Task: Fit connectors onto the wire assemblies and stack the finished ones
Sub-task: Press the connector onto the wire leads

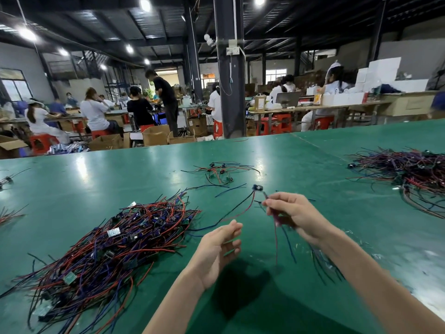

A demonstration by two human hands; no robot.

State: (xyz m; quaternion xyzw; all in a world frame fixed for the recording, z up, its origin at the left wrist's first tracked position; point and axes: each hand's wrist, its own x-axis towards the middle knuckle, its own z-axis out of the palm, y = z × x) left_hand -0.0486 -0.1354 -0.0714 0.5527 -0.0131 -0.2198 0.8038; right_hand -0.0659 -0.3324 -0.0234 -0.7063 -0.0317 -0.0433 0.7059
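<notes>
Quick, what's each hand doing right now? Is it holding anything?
Left hand: open, fingers relaxed, holding nothing.
Right hand: pinches thin wires at the fingertips; some strands hang below the hand.

Left hand (220, 253) above the table (265, 160), palm turned inward, fingers (234, 226) loosely straight, holding nothing, right hand (293, 215) higher over the table, thumb and forefinger pinching wires (276, 239), both forearms bare, reaching forward

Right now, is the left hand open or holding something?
Open. The left hand hovers over the green table, fingers relaxed and holding nothing; only the right hand pinches a wire assembly.
</notes>
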